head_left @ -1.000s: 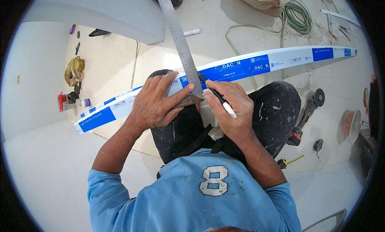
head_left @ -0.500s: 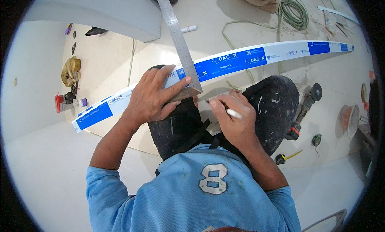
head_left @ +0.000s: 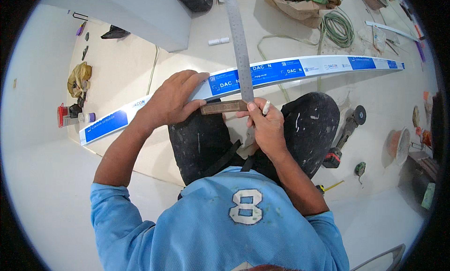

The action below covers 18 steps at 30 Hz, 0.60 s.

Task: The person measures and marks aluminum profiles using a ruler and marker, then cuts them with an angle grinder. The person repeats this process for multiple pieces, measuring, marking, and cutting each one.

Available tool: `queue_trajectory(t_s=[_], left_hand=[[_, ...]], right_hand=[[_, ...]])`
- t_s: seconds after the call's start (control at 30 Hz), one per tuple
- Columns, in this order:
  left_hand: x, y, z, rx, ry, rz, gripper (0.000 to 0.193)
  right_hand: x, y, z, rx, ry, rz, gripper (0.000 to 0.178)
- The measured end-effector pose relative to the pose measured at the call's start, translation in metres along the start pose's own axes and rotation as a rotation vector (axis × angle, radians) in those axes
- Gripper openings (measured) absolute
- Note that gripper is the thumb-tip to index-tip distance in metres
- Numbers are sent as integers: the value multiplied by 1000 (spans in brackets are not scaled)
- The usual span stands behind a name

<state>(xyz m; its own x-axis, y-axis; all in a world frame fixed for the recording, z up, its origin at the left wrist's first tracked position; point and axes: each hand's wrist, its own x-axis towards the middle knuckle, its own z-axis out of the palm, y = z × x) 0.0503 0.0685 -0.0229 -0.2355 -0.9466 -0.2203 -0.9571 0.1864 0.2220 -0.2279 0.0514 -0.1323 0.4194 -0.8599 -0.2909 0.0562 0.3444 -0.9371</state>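
Note:
A long profile bar (head_left: 323,66) in blue-and-white film lies across my front, above my knees. My left hand (head_left: 169,101) grips it left of the middle, fingers over the top, thumb tip by the wooden stock of a try square (head_left: 242,60). The square's steel blade crosses the bar and points away from me; its stock sits on the near side. My right hand (head_left: 268,128) pinches the square at its corner. A white marker pen (head_left: 266,108) is tucked between the same fingers, its tip hidden.
A white pen-like tube (head_left: 219,41) lies beyond the bar. Farther off are a coiled hose (head_left: 337,29), a brown sack (head_left: 300,8) and a dark bucket (head_left: 194,0). An angle grinder (head_left: 347,135) and a tape measure (head_left: 323,189) lie right of my knee.
The try square has shifted right along the bar and stands straighter across it. My left hand has let go of it and holds the bar; my right hand has taken the square's corner.

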Motion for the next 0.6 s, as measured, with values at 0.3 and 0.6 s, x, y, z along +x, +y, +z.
queue_trajectory(t_s=[0.3,0.6], left_hand=[[19,-32,-21,-334,-193,14,49],[12,7,-27,-54,-73,-51,45]], right_hand=[[4,6,31,28,-154,20,33],[29,-12,48,57,-94,15,34]])
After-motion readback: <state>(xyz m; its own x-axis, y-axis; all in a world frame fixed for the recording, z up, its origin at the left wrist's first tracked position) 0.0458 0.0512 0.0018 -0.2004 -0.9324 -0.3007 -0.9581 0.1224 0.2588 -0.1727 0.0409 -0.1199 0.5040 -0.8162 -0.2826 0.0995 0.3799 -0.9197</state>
